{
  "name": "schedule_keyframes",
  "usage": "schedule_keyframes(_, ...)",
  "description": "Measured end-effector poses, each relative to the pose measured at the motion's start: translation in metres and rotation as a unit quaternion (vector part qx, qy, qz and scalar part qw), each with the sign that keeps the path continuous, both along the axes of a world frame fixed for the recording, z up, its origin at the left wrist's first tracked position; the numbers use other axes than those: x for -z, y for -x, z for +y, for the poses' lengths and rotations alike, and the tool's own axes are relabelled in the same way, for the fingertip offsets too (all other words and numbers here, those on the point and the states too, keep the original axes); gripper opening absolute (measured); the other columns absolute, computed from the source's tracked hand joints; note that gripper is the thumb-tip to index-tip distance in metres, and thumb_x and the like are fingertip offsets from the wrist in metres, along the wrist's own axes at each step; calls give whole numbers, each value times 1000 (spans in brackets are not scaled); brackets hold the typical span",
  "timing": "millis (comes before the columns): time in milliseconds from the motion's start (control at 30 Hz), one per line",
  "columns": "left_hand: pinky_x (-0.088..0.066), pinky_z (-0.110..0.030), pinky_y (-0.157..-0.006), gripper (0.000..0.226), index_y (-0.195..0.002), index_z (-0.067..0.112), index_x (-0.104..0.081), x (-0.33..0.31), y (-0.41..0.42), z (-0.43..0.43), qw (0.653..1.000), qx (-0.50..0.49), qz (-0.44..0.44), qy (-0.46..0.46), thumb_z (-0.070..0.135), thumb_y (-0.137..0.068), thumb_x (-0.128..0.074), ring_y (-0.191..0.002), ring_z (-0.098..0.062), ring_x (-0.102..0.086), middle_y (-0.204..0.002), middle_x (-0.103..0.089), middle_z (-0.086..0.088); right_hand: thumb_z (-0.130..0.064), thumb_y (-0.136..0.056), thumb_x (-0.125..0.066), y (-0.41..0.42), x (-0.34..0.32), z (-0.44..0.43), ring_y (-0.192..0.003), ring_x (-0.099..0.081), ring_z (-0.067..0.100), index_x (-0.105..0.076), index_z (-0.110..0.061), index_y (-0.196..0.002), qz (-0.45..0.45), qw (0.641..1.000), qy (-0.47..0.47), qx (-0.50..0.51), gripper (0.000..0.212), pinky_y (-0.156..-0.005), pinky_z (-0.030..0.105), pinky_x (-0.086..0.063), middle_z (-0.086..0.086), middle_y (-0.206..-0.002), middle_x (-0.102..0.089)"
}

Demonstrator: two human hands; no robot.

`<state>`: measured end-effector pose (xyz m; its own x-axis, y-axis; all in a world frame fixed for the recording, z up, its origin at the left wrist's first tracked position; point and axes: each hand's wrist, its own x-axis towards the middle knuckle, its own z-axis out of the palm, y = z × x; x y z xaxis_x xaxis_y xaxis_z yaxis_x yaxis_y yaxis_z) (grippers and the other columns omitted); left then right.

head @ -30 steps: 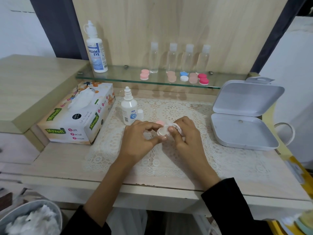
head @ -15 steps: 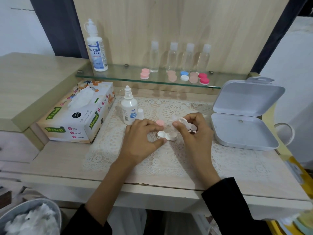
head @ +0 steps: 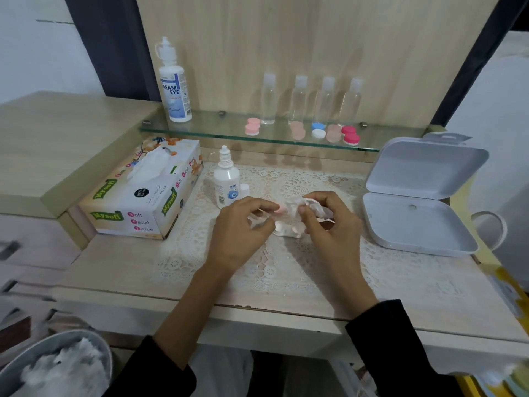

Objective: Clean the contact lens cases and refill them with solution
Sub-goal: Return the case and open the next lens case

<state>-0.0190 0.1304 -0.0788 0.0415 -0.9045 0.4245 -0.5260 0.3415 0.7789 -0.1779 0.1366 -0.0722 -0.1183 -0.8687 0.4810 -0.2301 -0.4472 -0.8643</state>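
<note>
A clear contact lens case (head: 286, 230) lies open on the lace mat (head: 280, 270), blurred, just below my fingertips. A pink cap (head: 281, 209) sits on the mat behind it. My right hand (head: 332, 224) pinches a crumpled white tissue (head: 313, 208) above the case. My left hand (head: 243, 227) is curled beside it, and its fingers seem to hold the tissue's other end. A small white solution bottle (head: 226, 181) stands uncapped behind my left hand, its cap (head: 245, 189) next to it.
The glass shelf (head: 200, 132) holds a large solution bottle (head: 174, 90), several clear bottles (head: 268, 101) and several coloured lens cases (head: 318, 130). A tissue box (head: 143, 193) stands left, an open white box (head: 415, 222) right, a bin of used tissues (head: 57, 368) below left.
My right hand lifted the tissue off the case. My left hand let go of the case, which now rests on the mat, and rose to the tissue.
</note>
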Motion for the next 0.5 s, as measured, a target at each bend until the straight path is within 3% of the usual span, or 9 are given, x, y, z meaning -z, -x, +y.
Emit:
schedule_keyframes(100, -51, -15, -69, 23, -93, 23, -73, -8, -3, 1, 999, 2, 40, 2, 7, -79, -65, -82, -4, -64, -93, -70, 12, -7, -90, -63, -4, -4, 7, -80, -65, 17, -67, -18, -93, 8, 1000, 2, -23, 12, -66, 43, -55, -4, -86, -68)
schedule_keyframes(333, -52, -13, -72, 24, -93, 19, -73, -31, -34, 12, 999, -13, 37, 20, 0, -85, -61, -81, -3, -63, -91, -71, 10, -2, -88, -66, -23, -11, 19, -80, -64, 8, -68, -16, -90, 23, 997, 29, -61, 14, -64, 17, -49, -11, -85, -68)
schedule_keyframes(500, -45, -6, -70, 21, -95, 14, -74, -39, -77, 31, 999, -36, 24, 25, -1, -85, -61, -83, 1, -61, -93, -70, 9, -2, -87, -67, -59, -13, 31, -74, -63, 12, -68, -14, -90, 4, 992, 28, -124, 12, -62, 25, -51, -8, -82, -68)
